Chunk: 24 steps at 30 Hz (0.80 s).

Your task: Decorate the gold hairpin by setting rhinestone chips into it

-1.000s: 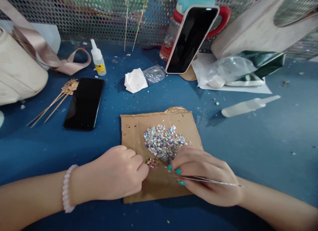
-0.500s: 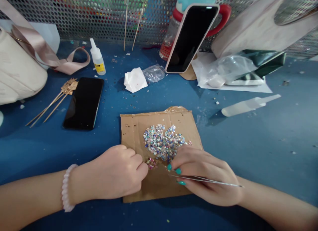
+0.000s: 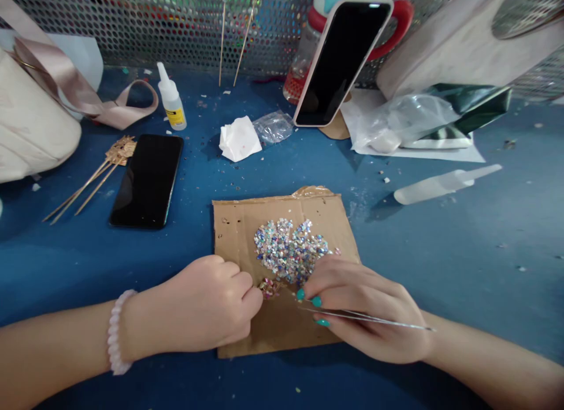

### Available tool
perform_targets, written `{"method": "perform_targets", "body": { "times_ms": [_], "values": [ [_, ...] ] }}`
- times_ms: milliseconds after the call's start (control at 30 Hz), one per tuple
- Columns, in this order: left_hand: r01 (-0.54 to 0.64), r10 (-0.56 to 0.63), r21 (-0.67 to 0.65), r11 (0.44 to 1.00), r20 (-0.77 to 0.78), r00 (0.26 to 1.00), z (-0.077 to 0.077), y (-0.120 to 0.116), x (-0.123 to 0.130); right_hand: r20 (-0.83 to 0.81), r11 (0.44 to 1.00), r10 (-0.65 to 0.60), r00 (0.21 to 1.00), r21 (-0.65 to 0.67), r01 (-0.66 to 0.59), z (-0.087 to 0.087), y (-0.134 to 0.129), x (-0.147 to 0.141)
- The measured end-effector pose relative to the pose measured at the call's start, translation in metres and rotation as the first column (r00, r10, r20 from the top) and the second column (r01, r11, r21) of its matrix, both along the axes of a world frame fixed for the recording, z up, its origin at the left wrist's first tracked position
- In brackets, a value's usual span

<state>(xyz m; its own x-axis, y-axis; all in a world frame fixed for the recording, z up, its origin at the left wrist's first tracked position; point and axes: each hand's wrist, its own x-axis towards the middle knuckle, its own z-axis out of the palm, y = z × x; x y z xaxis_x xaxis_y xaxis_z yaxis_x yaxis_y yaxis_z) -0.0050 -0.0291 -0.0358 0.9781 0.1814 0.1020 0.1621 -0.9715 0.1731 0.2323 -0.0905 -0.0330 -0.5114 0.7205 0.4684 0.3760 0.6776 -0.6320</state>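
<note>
A pair of thin metal tweezers (image 3: 374, 319) lies in my right hand (image 3: 368, 310), gripped between thumb and fingers, its tips pointing left over the cardboard (image 3: 282, 333). Close by those tips is a heap of small shiny rhinestones (image 3: 288, 248), mostly silver and blue. A smaller pinkish-gold cluster (image 3: 268, 288) sits just below the heap, beside my left hand (image 3: 207, 304). That hand is closed in a fist with its back toward me, resting at the cardboard's left side. Its fingertips are hidden, and whatever they hold does not show.
Beyond the cardboard lie a black phone (image 3: 147, 181), sticks with gold tops (image 3: 121, 150), a yellow-labelled glue bottle (image 3: 171, 98) and crumpled white paper (image 3: 240, 140). Another phone (image 3: 343, 63) leans against a red-handled cup (image 3: 399, 28). A translucent dropper bottle (image 3: 440, 187) is at right.
Both hands and the tweezers stay almost in the same place. The view has shifted very slightly; the heap and the smaller cluster look the same.
</note>
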Motion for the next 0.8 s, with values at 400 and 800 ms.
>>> {"method": "perform_targets", "body": {
  "times_ms": [400, 800],
  "values": [
    [0.01, -0.01, -0.002, 1.0, 0.016, 1.0, 0.0012, 0.001, 0.0005, 0.016, 0.992, -0.121, 0.993, -0.016, 0.121, -0.0049, 0.006, 0.0079],
    [0.029, -0.028, -0.051, 0.998, 0.016, 0.999, 0.0005, 0.0022, 0.0013, 0.092, 0.988, -0.15, 0.984, 0.032, 0.148, -0.0075, 0.0097, 0.0085]
  ]
}}
